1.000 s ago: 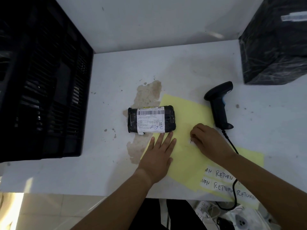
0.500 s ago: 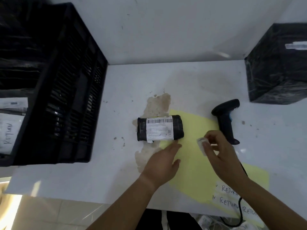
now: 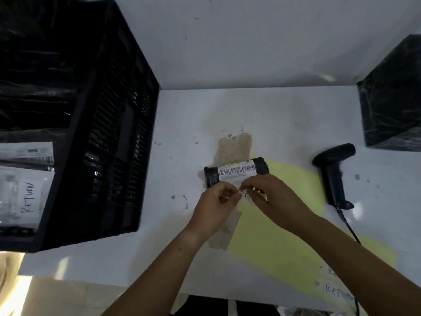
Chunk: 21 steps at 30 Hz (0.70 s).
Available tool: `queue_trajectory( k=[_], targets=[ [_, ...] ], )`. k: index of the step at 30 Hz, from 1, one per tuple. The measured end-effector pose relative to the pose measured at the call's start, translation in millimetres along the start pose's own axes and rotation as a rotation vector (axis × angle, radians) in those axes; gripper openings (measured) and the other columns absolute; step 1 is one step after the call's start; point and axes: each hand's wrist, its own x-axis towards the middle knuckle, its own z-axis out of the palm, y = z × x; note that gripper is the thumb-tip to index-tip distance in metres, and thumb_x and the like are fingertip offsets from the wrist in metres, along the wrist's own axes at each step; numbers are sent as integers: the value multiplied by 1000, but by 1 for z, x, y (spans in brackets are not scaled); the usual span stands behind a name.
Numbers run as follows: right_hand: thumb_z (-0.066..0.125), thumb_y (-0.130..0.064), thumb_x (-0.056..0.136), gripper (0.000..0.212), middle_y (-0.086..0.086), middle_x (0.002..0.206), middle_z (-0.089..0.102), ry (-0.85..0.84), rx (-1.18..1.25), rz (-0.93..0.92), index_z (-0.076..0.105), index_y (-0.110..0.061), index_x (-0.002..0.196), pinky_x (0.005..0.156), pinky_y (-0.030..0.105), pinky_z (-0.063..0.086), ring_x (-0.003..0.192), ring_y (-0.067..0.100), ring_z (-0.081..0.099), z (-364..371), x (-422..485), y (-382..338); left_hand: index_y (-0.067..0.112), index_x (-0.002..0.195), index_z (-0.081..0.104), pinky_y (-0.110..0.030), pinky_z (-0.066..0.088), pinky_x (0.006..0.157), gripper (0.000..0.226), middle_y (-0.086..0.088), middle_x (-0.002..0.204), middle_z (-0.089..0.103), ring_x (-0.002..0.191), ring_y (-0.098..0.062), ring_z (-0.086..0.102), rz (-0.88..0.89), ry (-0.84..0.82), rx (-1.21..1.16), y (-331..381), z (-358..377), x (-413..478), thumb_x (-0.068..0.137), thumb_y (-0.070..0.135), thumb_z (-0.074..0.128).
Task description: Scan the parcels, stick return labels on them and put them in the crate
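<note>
A small black wrapped parcel [image 3: 235,173] with a white barcode label lies mid-table, partly on the yellow label sheet [image 3: 284,224]. Both hands hold a white return label [image 3: 245,195] just in front of the parcel. My left hand [image 3: 216,206] pinches its left end and my right hand [image 3: 271,199] pinches its right end. The black crate [image 3: 109,156] stands at the left, with parcels inside bearing RETURN labels [image 3: 28,197]. The black barcode scanner [image 3: 333,174] lies on the table to the right, untouched.
A large black wrapped box [image 3: 394,99] stands at the back right. More handwritten return labels [image 3: 337,293] sit at the sheet's near right end. The scanner cable [image 3: 348,226] runs toward the front edge. A brown stain [image 3: 234,147] marks the white table.
My right hand peeled a label off the yellow sheet and carried it left to the parcel. My left hand left the sheet and took the label's other end.
</note>
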Motion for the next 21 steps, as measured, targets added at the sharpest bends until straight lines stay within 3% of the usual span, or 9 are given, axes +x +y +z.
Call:
queue_trajectory(
  k=[3,7,12,16,21],
  targets=[
    [61,-23,96,26,-14,109,67,36,-24,36,60,-31,121,80,34,52,98,10,58,4,3,-6,18,93,68,-17,50,67,6,2,88,72,81,-11,68,-12,47,-4,2,-4,6,98,21,66],
    [70,-26,89,52,-16,108,65,176,144,243,37,-34,128,73,29,56,92,3,66,9,6,-7,18,91,66,-21,54,69,7,2,91,73,85,-10,69,-21,137,26,-1,-9,17,97,21,66],
    [74,-19,87,19,-15,85,67,153,180,324,58,-28,95,68,25,50,79,1,63,14,17,4,21,88,66,-29,59,77,8,4,93,74,88,-8,71,-78,161,-28,-15,-11,20,96,19,69],
    [72,-14,88,18,-15,80,65,217,189,358,59,-26,89,61,14,47,75,1,62,15,25,7,24,86,66,-24,58,71,11,8,91,73,83,-5,70,-83,193,8,-15,-8,22,95,19,69],
    [68,-16,90,17,-7,86,62,156,-9,266,53,-25,91,63,32,49,76,12,58,18,35,12,26,85,61,-33,56,66,17,12,87,67,77,-6,63,89,288,416,-15,-2,27,99,35,61]
  ],
)
